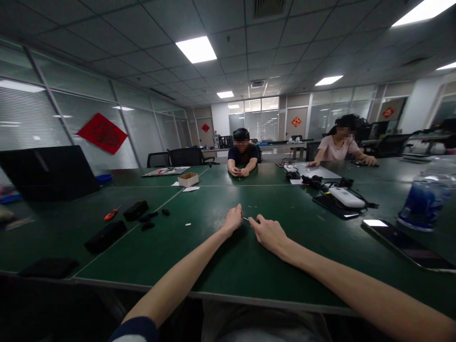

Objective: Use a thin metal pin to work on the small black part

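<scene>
My left hand (232, 221) and my right hand (269, 232) meet above the green tabletop (249, 266), just in front of me. A short, thin metal pin (245, 218) shows between their fingertips. It looks pinched by both hands, though it is too small to make out in detail. Several tiny pale specks lie on the table near my fingers. A small white scrap (187, 224) sits to the left of my left hand.
To the left lie an orange-handled screwdriver (111, 213) and black pouches (135, 210). A black phone (402, 244) and a blue-filled bottle (423, 199) stand right, beyond them a white power bank (346, 197). Two seated people (242, 156) (338, 145) work across the table.
</scene>
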A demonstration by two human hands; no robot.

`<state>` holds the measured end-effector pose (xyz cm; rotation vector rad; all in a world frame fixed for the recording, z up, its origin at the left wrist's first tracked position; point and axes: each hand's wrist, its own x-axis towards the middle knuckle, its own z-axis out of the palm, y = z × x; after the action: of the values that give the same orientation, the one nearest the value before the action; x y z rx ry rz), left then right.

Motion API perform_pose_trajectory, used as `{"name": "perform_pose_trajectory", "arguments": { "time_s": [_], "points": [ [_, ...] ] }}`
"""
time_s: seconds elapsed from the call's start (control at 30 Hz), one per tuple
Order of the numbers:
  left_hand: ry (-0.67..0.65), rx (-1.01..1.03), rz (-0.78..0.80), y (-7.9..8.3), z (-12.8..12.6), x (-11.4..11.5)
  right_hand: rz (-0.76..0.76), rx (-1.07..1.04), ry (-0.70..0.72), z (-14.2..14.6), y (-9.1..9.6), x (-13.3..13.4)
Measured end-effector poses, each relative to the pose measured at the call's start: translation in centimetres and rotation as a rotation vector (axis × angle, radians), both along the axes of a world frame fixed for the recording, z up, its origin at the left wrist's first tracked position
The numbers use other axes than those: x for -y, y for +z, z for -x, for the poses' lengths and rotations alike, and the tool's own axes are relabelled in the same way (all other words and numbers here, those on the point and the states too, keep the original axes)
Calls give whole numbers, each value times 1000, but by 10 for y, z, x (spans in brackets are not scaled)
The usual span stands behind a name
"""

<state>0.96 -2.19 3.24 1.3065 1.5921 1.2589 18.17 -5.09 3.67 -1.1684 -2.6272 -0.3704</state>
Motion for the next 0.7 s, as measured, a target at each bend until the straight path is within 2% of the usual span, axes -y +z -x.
{"name": "perform_pose_trajectory", "arguments": {
  "time_s": [0.33,0.7],
  "points": [
    [6,55,25,-9,3,-9,60,-53,-39,4,-10,-5],
    [-30,160,28,-20,10,-18,109,-154,43,5,-15,-18]
  ]
}}
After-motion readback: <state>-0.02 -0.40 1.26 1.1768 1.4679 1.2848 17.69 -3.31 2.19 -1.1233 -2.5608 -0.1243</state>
